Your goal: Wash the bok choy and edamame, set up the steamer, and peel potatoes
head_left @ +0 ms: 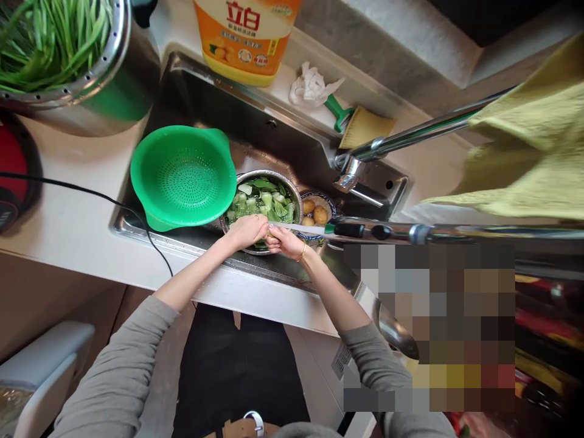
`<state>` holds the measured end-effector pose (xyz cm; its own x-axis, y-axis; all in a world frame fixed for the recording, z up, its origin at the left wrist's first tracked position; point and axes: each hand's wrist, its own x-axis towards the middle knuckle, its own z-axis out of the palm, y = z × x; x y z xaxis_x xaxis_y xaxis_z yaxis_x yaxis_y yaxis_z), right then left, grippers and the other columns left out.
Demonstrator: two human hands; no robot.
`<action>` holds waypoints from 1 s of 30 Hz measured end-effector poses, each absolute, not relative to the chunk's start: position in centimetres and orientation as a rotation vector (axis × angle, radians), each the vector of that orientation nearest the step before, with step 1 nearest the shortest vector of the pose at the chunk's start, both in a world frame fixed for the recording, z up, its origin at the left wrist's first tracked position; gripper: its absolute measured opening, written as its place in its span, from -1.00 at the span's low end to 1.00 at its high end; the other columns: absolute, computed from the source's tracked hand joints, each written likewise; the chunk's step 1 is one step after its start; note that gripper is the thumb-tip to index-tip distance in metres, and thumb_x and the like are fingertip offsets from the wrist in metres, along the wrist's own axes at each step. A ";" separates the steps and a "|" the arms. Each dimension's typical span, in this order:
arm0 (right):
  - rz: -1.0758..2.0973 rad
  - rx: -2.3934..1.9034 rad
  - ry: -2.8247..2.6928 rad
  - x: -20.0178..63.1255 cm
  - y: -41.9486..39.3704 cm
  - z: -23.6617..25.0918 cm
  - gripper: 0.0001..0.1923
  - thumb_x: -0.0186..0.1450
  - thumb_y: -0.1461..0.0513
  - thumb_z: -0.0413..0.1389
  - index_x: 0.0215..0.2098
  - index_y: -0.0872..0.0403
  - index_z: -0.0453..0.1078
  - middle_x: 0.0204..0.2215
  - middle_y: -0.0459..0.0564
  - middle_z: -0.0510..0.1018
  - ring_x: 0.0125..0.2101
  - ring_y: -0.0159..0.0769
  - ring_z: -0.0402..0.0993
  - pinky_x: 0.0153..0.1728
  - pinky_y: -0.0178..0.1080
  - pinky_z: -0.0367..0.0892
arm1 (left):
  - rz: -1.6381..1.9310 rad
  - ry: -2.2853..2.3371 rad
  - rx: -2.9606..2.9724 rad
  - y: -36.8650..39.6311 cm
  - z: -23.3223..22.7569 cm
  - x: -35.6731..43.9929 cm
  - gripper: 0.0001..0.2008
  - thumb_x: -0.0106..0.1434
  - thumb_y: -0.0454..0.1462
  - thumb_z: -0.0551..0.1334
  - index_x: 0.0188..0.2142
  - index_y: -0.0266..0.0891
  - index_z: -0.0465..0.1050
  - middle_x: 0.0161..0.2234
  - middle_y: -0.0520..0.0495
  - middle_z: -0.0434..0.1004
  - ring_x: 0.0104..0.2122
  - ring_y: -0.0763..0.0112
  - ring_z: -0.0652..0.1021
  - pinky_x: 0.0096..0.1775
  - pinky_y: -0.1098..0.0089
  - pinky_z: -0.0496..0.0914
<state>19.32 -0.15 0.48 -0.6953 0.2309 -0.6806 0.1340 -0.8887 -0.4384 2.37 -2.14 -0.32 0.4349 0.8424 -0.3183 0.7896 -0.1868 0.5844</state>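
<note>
My left hand (pixel 249 231) and my right hand (pixel 283 240) meet over the near edge of a metal bowl (pixel 298 199). Fingers of both are curled closed; a bit of pale green shows between them, but what they hold is mostly hidden. Water runs from the tap spout (pixel 349 229) onto the hands. Cut leafy greens (pixel 269 201), looking like bok choy, sit in water in the bowl. Left of it, a green colander (pixel 185 176) stands tilted in the sink (pixel 255 115) with nothing in it. Potatoes (pixel 320 214) lie in a blue-patterned bowl to the right.
A steel pot (pixel 118 91) of long green stalks stands on the left counter, a black cable (pixel 91 193) below it. Behind the sink are a detergent jug (pixel 246 42), crumpled tissue (pixel 312 85), a green peeler (pixel 337 112) and a sponge (pixel 365 126). A yellow cloth (pixel 524 134) hangs right.
</note>
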 end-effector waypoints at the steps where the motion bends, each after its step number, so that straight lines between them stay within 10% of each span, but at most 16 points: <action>1: 2.719 -1.190 -0.727 19.1 -0.4 0.8 -0.55 0.30 -0.08 0.09 -0.47 0.04 0.07 -0.66 -0.31 -0.05 -0.65 -0.56 -0.22 -0.63 -0.46 -0.19 | 0.103 1.390 1.940 -2.1 -0.1 2.5 -0.66 0.40 -0.21 -0.12 -0.28 -0.26 0.38 -0.34 -0.14 0.49 -0.33 0.28 0.49 -0.28 0.34 0.29; 9: 2.512 -1.232 -0.532 18.3 -1.5 3.9 -0.58 0.30 -0.03 0.08 -0.49 0.03 0.04 -0.70 -0.31 0.00 -0.68 -0.54 -0.19 -0.66 -0.46 -0.17 | 0.321 1.451 1.660 -1.9 2.7 3.0 -0.67 0.35 -0.14 -0.05 -0.48 -0.18 0.27 -0.49 -0.04 0.39 -0.43 0.34 0.42 -0.35 0.37 0.24; 15: 2.197 -1.254 -0.520 17.3 -2.4 6.1 -0.67 0.25 0.03 0.12 -0.45 0.04 0.14 -0.62 -0.21 0.21 -0.58 -0.47 0.11 -0.57 -0.41 0.08 | 0.708 1.470 1.188 -3.6 3.9 4.7 -0.69 0.30 -0.04 0.04 -0.25 -0.22 0.35 -0.49 0.00 0.40 -0.43 0.34 0.46 -0.31 0.36 0.33; 30: 2.191 -1.549 -0.790 17.7 -2.9 9.3 -0.39 0.24 -0.24 0.02 -0.63 -0.01 -0.03 -0.79 -0.29 -0.06 -0.74 -0.55 -0.23 -0.70 -0.38 -0.25 | 0.342 1.534 2.073 -4.2 8.4 4.2 -0.62 0.38 -0.16 -0.09 -0.48 -0.22 0.32 -0.48 -0.10 0.44 -0.43 0.38 0.46 -0.35 0.43 0.27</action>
<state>17.70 -2.92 9.33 -0.3458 0.5678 -0.7470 0.0392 -0.7867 -0.6161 4.18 -4.16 8.42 0.3221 0.9404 -0.1091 0.8053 -0.2116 0.5539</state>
